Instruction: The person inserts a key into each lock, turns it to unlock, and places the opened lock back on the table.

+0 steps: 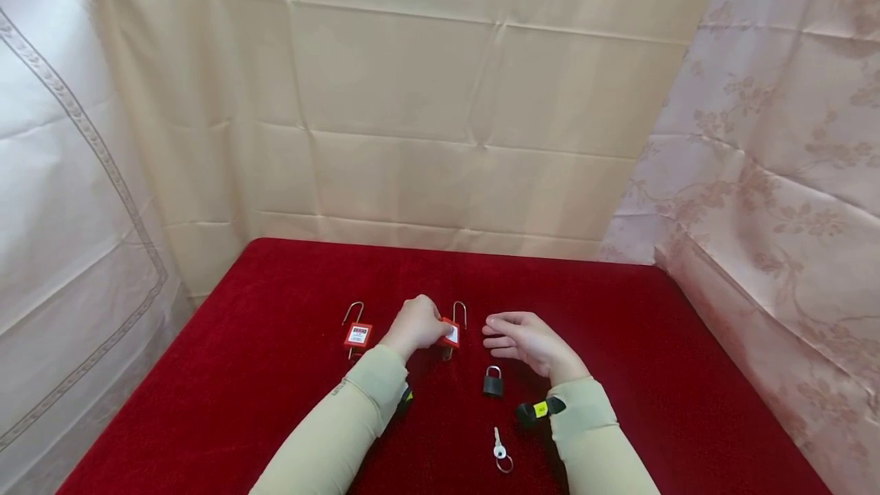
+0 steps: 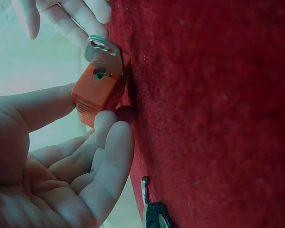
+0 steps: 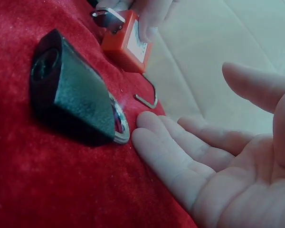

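My left hand (image 1: 415, 325) pinches an orange-red padlock (image 1: 451, 334) between thumb and fingers near the middle of the table. Its shackle (image 1: 460, 312) stands open, pointing to the far side. A key (image 2: 107, 59) sits in the keyhole at its near end, as the left wrist view shows. To the right, my right hand (image 1: 532, 342) hovers with fingers loosely extended and nothing in them. Just on the near side of that hand lies a black padlock (image 1: 493, 384) with its shackle closed; the right wrist view shows its keyhole face.
Another red padlock (image 1: 358, 334) with an open shackle and a key lies left of my left hand. A loose key on a ring (image 1: 499, 451) lies nearer me. The red cloth-covered table (image 1: 275, 403) is bordered by hanging curtains (image 1: 412, 98) at the back and sides.
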A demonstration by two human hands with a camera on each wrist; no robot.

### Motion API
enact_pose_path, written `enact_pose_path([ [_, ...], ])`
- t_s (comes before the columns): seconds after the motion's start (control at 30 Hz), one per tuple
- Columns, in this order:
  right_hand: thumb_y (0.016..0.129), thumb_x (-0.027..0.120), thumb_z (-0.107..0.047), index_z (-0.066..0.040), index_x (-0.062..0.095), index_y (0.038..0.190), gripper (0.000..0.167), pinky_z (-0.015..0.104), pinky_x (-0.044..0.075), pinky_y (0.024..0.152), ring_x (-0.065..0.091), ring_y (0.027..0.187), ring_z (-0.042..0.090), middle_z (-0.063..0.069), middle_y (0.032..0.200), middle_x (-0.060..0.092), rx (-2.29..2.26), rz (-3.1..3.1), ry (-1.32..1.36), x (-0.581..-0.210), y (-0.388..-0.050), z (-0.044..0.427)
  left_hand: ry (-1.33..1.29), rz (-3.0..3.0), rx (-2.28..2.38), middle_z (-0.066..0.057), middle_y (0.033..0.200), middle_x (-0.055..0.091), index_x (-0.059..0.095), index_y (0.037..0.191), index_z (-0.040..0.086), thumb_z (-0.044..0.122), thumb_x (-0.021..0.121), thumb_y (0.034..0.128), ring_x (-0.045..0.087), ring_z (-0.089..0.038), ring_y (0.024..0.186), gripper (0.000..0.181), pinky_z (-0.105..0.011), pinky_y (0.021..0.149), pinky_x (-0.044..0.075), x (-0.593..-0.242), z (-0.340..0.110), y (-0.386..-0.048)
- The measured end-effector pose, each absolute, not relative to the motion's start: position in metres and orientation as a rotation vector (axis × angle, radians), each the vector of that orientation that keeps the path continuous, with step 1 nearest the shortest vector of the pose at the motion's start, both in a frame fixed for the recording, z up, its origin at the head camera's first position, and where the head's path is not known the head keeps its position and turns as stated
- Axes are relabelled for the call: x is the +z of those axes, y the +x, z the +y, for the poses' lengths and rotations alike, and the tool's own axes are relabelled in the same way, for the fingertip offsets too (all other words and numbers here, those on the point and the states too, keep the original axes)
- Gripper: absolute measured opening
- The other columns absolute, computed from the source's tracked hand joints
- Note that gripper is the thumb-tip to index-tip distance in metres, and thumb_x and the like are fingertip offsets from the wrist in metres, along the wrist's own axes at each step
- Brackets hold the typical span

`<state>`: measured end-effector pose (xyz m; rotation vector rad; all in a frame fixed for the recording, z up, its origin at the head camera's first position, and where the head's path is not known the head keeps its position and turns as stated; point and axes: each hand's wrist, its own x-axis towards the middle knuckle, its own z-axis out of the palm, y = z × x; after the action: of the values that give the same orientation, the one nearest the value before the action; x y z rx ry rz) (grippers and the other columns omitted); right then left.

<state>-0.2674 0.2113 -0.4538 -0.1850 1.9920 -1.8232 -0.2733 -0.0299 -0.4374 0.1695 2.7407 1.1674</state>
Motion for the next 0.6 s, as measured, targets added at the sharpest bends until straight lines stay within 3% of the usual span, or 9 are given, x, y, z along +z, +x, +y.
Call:
enact_pose_path([
  [0.27, 0.104, 0.061, -0.024, 0.016, 0.04, 0.144, 0.061, 0.046, 0.055, 0.094, 0.065, 0.115, 0.04, 0.032, 0.13, 0.06, -1.814, 2.011, -0.182, -0.4538, -0.2662, 0.2121, 0.137, 2.794, 1.072, -0.006, 0.055, 0.062, 0.065, 0.065, 0.008, 0.017, 0.076, 0.0887, 0.059, -0.017, 0.049, 0.027, -0.028, 0.046, 0.047, -0.4355, -0.0273, -0.2727],
  [0.6, 0.104, 0.061, -0.024, 0.016, 0.04, 0.144, 0.06, 0.046, 0.054, 0.095, 0.065, 0.115, 0.04, 0.032, 0.131, 0.059, -1.804, 2.018, -0.201, -0.4515, -0.2665, 0.2117, 0.115, 2.852, 1.046, -0.005, 0.056, 0.058, 0.064, 0.065, 0.007, 0.013, 0.074, 0.0868, 0.051, -0.015, 0.05, 0.025, -0.029, 0.046, 0.042, -0.4352, -0.0326, -0.2688],
])
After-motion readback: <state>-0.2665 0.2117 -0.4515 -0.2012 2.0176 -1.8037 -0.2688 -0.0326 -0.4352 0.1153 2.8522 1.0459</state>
